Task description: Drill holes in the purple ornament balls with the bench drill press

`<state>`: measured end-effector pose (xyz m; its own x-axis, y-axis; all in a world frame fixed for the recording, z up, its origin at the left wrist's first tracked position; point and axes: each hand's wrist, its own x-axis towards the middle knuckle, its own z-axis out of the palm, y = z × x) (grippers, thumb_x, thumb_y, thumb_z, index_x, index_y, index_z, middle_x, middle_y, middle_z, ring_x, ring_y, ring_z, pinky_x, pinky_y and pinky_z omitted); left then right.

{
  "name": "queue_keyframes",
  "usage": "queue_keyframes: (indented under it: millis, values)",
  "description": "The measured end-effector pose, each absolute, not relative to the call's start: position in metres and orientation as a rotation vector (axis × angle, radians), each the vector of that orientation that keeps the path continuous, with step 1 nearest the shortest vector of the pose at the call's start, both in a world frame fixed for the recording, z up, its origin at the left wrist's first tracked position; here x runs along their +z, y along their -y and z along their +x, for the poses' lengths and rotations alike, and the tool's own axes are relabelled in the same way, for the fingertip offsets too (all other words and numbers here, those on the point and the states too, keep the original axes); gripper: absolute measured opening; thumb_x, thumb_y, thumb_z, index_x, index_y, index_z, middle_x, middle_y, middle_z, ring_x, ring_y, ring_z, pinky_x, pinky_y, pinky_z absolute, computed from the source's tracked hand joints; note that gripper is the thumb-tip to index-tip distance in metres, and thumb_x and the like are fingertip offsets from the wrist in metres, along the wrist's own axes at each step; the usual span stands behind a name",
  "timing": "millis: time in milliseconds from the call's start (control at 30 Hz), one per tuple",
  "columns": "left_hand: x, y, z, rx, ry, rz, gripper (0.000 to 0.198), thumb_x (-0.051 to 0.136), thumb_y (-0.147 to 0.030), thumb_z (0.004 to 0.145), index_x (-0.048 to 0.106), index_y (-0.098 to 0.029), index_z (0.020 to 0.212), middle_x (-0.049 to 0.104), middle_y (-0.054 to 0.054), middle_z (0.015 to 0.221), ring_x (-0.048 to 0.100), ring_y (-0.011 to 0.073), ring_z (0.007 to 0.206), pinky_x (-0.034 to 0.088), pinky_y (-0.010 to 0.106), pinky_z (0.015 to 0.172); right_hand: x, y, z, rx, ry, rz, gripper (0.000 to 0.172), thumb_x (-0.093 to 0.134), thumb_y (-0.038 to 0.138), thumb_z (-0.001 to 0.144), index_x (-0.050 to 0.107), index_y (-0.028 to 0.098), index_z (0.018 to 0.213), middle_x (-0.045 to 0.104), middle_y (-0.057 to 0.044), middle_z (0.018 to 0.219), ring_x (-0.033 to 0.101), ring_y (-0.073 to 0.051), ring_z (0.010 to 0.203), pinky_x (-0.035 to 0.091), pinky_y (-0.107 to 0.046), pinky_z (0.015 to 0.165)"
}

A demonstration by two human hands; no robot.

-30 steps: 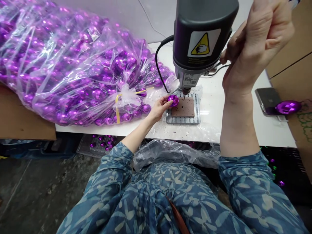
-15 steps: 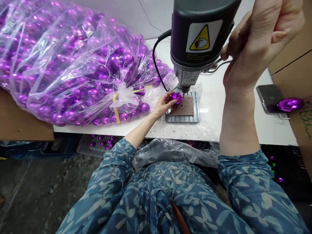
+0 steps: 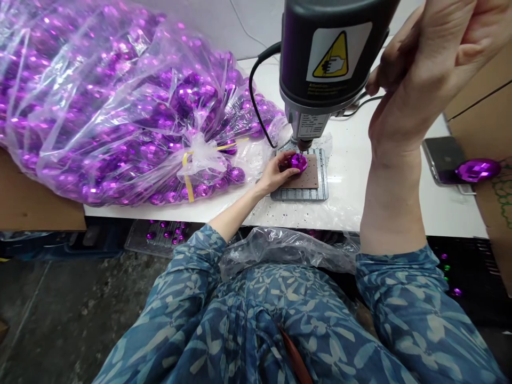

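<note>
My left hand (image 3: 277, 172) pinches a shiny purple faceted ball (image 3: 298, 164) between thumb and fingers, over the brown board (image 3: 310, 178) on the grey metal base (image 3: 300, 195) of a bench drill press (image 3: 314, 125). The drill bit comes down at the top of the ball; whether it has entered the ball I cannot tell. Raised beside the black motor housing (image 3: 296, 69), my right hand (image 3: 432, 64) is closed around the drill press handle, which the fingers mostly hide. Dark shavings dot the board and the table near it.
A big clear bag (image 3: 120, 106) full of purple faceted balls, tied at its neck, fills the table's left side. To the right lie a dark phone (image 3: 440, 157) and another purple ball (image 3: 478, 169). Clear plastic sheeting (image 3: 288, 248) covers my lap at the table edge.
My left hand has moved the purple ball slightly right, from beside the drill bit to under it. My right hand remains closed by the motor housing.
</note>
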<state>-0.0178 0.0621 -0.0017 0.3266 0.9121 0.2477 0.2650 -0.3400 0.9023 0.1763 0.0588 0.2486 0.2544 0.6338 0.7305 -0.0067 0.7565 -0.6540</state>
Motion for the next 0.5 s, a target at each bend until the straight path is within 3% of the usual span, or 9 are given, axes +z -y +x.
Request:
queue_keyframes:
  millis: [133, 267, 500]
  values:
    - [0.002, -0.047, -0.015, 1.034, -1.121, 1.977, 0.065, 0.088, -0.046, 0.096, 0.066, -0.024, 0.153, 0.077, 0.016, 0.143, 0.073, 0.0352, 0.133, 0.061, 0.060, 0.118, 0.245, -0.063, 0.178, 0.462, 1.232, -0.591, 0.061, 0.066, 0.079, 0.068, 0.055, 0.021, 0.080, 0.039, 0.010, 0.052, 0.043, 0.000, 0.044, 0.034, -0.018, 0.045]
    - [0.004, -0.039, -0.012, 1.036, -1.149, 2.082, 0.063, 0.086, -0.044, 0.099, 0.065, -0.025, 0.155, 0.075, 0.016, 0.151, 0.070, 0.0366, 0.138, 0.057, 0.062, 0.122, 0.240, -0.069, 0.181, 0.415, 1.259, -0.540, 0.061, 0.066, 0.078, 0.077, 0.068, 0.018, 0.089, 0.038, 0.009, 0.054, 0.042, 0.001, 0.046, 0.036, -0.015, 0.047]
    - [-0.001, -0.036, -0.007, 1.090, -1.204, 2.131, 0.065, 0.075, -0.059, 0.104, 0.060, -0.026, 0.159, 0.075, 0.017, 0.150, 0.068, 0.0364, 0.141, 0.057, 0.061, 0.122, 0.232, -0.076, 0.184, 0.354, 1.278, -0.504, 0.058, 0.064, 0.077, 0.086, 0.071, 0.019, 0.089, 0.038, 0.007, 0.057, 0.045, 0.002, 0.049, 0.038, -0.013, 0.051]
